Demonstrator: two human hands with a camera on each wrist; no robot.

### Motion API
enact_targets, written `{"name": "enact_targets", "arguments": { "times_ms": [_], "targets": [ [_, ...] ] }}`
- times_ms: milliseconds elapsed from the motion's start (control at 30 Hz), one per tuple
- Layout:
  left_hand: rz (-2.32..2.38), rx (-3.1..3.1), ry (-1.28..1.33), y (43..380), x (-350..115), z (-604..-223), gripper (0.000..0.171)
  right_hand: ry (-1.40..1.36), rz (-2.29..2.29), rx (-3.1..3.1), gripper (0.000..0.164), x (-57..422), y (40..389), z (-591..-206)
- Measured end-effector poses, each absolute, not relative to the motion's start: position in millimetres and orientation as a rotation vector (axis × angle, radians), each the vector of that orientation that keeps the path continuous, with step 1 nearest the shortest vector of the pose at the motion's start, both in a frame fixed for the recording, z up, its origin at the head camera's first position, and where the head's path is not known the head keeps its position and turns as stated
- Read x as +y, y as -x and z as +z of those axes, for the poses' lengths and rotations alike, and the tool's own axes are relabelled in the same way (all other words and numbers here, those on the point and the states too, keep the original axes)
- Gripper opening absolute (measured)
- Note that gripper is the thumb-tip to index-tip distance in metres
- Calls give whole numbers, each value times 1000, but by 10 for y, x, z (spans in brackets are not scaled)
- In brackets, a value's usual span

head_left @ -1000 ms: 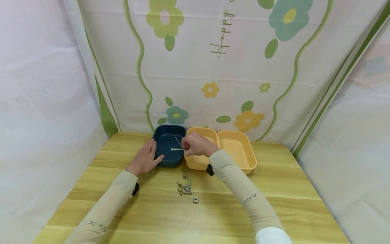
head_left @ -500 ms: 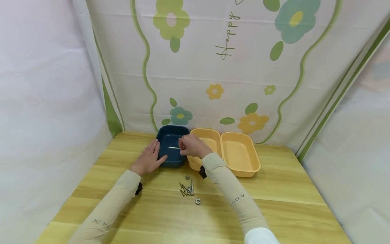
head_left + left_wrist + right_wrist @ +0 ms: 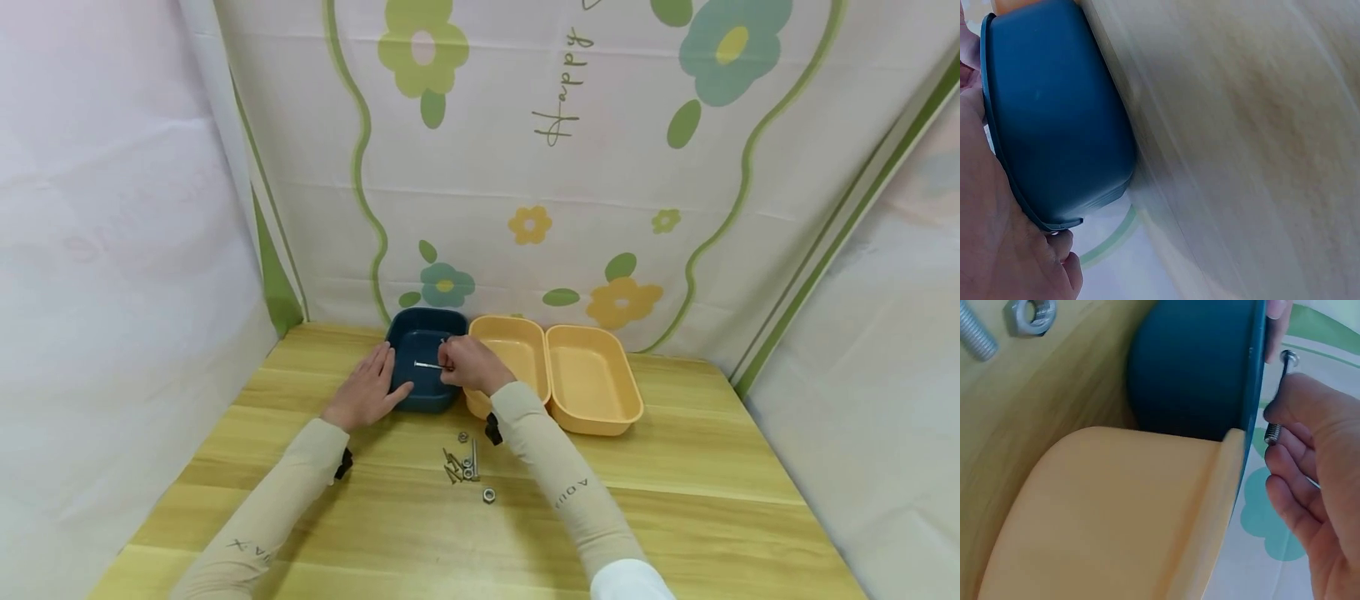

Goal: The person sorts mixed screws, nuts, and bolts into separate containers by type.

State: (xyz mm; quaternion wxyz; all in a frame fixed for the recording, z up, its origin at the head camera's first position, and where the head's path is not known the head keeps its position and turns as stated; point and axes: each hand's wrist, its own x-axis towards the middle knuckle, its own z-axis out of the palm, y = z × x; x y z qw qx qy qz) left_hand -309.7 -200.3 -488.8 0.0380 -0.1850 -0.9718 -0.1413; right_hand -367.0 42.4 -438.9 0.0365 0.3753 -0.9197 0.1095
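Observation:
My right hand [image 3: 471,365] pinches a long silver bolt [image 3: 427,365] between thumb and fingers, above the dark blue tray [image 3: 426,403]. In the right wrist view, the bolt's round head [image 3: 1289,357] and threaded end [image 3: 1272,434] stick out on either side of the thumb. A small bit of metal [image 3: 442,340] shows inside the tray, mostly behind that hand. My left hand [image 3: 364,392] rests on the tray's left rim with its fingers extended; in the left wrist view it lies along the rim of the blue tray [image 3: 1054,119].
Two yellow trays stand to the right of the blue one, the nearer [image 3: 517,335] partly behind my right hand, the other [image 3: 596,421] farther right. On the wood table in front lie several screws [image 3: 452,468], a bolt [image 3: 475,458] and several nuts [image 3: 489,496].
My right hand has moved left with the bolt, farther over the blue tray, now covering most of the bolt lying inside. My left hand stays on the rim. The head view has shifted slightly.

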Motion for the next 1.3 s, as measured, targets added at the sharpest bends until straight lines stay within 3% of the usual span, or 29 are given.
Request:
{"name": "enact_targets", "arguments": {
  "times_ms": [233, 700, 1300],
  "targets": [
    [-430, -2991, 571, 3098, -2006, -4872, 86, -1140, 381, -2804, 36, 484, 3654, -4380],
    [-452, -3005, 566, 3115, -2000, -4862, 87, -1319, 441, -2725, 41, 775, 3535, -4173],
    [-491, -3010, 578, 3104, -2012, -4884, 88, -1500, 476, -2660, 41, 1174, 3288, -4250]
  ]
}}
